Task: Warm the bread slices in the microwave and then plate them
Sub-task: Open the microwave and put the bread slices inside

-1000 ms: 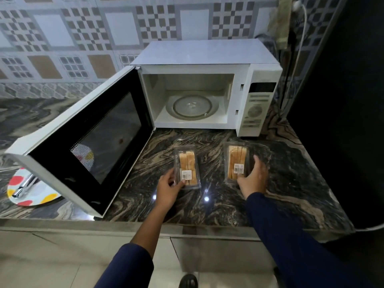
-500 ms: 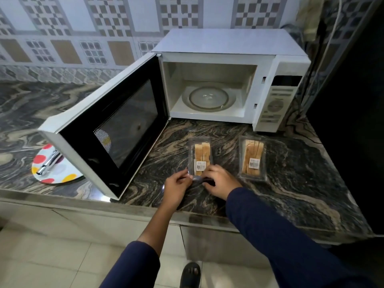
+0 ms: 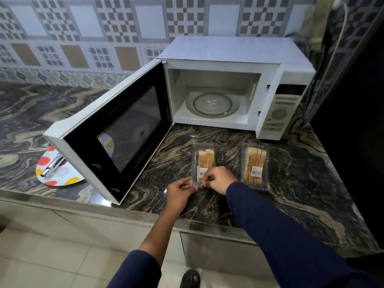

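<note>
Both hands work at the near edge of the left clear plastic pack of bread slices (image 3: 204, 160): the left hand (image 3: 180, 192) pinches its front corner, and the right hand (image 3: 218, 179) pinches the lid beside the label. The pack lies on the dark veined stone tabletop (image 3: 207, 206) before the white microwave (image 3: 232, 50), whose door (image 3: 116, 129) stands wide open onto a bare glass turntable (image 3: 212, 103). A second clear pack of slices (image 3: 256, 165) lies just to its right, apparently unopened. Nothing is warmed or plated yet, so unpacking, heating and plating remain. A dotted round plate (image 3: 66, 180) carrying a metal utensil (image 3: 52, 165) sits left of the door, below patterned wall tiles (image 3: 145, 21).
</note>
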`<state>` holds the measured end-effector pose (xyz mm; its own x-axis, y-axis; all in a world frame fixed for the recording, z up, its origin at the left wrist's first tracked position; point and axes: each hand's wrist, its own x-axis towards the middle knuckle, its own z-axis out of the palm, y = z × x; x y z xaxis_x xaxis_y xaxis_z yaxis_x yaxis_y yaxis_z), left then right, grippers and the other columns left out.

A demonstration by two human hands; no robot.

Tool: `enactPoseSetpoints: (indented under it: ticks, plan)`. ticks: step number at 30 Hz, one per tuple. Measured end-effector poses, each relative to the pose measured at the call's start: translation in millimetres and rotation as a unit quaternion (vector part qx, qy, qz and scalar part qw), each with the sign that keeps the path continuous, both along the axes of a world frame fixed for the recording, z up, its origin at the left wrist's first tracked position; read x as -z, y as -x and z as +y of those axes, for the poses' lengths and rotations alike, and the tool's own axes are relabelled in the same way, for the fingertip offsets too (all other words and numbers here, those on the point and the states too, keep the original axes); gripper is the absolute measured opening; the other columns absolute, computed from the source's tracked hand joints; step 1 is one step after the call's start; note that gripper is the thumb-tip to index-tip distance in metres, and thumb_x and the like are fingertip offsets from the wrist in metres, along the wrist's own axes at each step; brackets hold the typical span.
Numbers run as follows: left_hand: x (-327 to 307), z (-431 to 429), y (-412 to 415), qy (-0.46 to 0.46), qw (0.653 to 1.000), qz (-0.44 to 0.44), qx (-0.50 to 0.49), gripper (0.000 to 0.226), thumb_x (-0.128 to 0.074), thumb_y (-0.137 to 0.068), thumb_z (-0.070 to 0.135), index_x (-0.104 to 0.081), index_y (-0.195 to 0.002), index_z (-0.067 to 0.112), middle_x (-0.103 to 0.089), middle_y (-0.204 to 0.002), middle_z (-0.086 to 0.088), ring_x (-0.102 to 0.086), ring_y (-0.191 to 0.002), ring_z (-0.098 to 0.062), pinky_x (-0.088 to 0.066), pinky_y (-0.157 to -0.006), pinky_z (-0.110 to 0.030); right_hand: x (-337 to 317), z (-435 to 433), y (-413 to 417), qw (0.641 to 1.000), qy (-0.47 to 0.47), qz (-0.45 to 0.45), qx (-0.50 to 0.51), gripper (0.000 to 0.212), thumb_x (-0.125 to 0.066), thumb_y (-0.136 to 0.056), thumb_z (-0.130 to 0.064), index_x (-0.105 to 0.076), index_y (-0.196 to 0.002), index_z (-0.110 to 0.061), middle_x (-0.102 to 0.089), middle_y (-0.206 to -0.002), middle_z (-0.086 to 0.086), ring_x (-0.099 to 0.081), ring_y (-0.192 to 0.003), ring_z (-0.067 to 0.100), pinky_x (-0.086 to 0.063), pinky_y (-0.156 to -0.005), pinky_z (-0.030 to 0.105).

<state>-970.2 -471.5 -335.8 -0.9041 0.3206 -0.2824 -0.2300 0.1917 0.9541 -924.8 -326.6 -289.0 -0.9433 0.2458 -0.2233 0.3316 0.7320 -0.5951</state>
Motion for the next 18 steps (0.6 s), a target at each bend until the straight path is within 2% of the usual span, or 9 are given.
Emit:
enactPoseSetpoints:
  ticks: [4,7,8,10,11,13,15,18]
  plan:
    - [-1.2,6.4,-1.7,0.012,1.0,0.0,-0.009,0.044,-0.069,-0.072,-0.013,-0.058,-0.115,-0.01,-0.063,-0.094,-0.015,-0.06,-0.077,-0.016,-0.051,-0.064,-0.008,-4.6,4.5,-0.7,1.0,-0.001,-0.029,0.002,0.016,-0.067,-0.079,-0.014,-0.068,-0.07,-0.027,-0.064,-0.086,-0.007,-0.062,-0.091,0.015,-0.051,-0.086,0.029]
    - [-2.9,8.0,-2.3,0.013,1.0,-0.013,-0.023,0.041,-0.069,-0.073,-0.011,-0.061,-0.112,-0.007,-0.065,-0.09,-0.012,-0.06,-0.075,-0.015,-0.05,-0.063,-0.01,-20.3,4.1,0.4,0.993,0.114,0.021,0.024,0.011,-0.065,-0.08,0.001,-0.073,-0.079,-0.006,-0.064,-0.08,-0.001,-0.058,-0.079,0.01,-0.043,-0.079,0.02]
    - [-2.7,7.9,-1.5,0.011,0.999,-0.018,-0.026,0.04,-0.069,-0.074,-0.01,-0.061,-0.112,-0.006,-0.065,-0.091,-0.012,-0.061,-0.077,-0.017,-0.05,-0.066,-0.013,-29.4,4.2,1.8,0.987,0.147,0.043,0.037,0.014,-0.064,-0.08,0.004,-0.071,-0.074,-0.006,-0.064,-0.076,0.0,-0.057,-0.077,0.009,-0.042,-0.079,0.02]
    - [-2.7,8.2,0.3,0.01,0.999,-0.032,-0.029,0.037,-0.069,-0.075,-0.006,-0.063,-0.111,-0.002,-0.066,-0.093,-0.011,-0.062,-0.084,-0.021,-0.051,-0.072,-0.02,-46.3,8.2,6.8,0.981,0.165,0.08,0.069,0.03,-0.063,-0.079,0.004,-0.063,-0.059,-0.019,-0.061,-0.068,-0.005,-0.055,-0.076,0.011,-0.039,-0.078,0.022]
    - [-2.2,8.4,1.5,0.013,0.999,-0.039,-0.03,0.034,-0.07,-0.076,-0.004,-0.063,-0.11,0.0,-0.067,-0.093,-0.011,-0.063,-0.086,-0.022,-0.053,-0.077,-0.025,-54.4,11.0,9.5,0.98,0.152,0.098,0.08,0.034,-0.064,-0.079,0.003,-0.06,-0.056,-0.023,-0.059,-0.067,-0.006,-0.054,-0.076,0.013,-0.039,-0.077,0.023]
    - [-0.4,9.7,4.3,0.018,0.998,-0.053,-0.033,0.029,-0.071,-0.077,0.0,-0.065,-0.106,0.001,-0.067,-0.091,-0.008,-0.064,-0.088,-0.024,-0.053,-0.086,-0.035,-69.7,15.1,15.0,0.982,0.095,0.139,0.081,0.023,-0.066,-0.079,-0.003,-0.065,-0.061,-0.018,-0.058,-0.07,-0.002,-0.052,-0.078,0.016,-0.039,-0.075,0.023]
    - [-1.2,10.6,7.8,0.02,0.997,-0.07,-0.033,0.022,-0.071,-0.078,0.002,-0.066,-0.1,0.002,-0.067,-0.086,-0.007,-0.064,-0.088,-0.025,-0.052,-0.089,-0.037,-82.7,17.7,21.0,0.978,0.016,0.189,0.084,0.007,-0.066,-0.08,-0.011,-0.071,-0.075,-0.009,-0.052,-0.075,0.0,-0.046,-0.08,0.016,-0.036,-0.072,0.025]
    - [-6.4,11.8,17.1,0.025,0.993,-0.11,-0.024,0.011,-0.066,-0.082,0.003,-0.068,-0.091,0.0,-0.068,-0.084,-0.009,-0.065,-0.085,-0.023,-0.054,-0.088,-0.036,-97.2,20.8,30.9,0.959,-0.046,0.248,0.131,0.01,-0.062,-0.083,-0.019,-0.071,-0.08,-0.016,-0.057,-0.077,0.0,-0.05,-0.079,0.019,-0.045,-0.071,0.028]
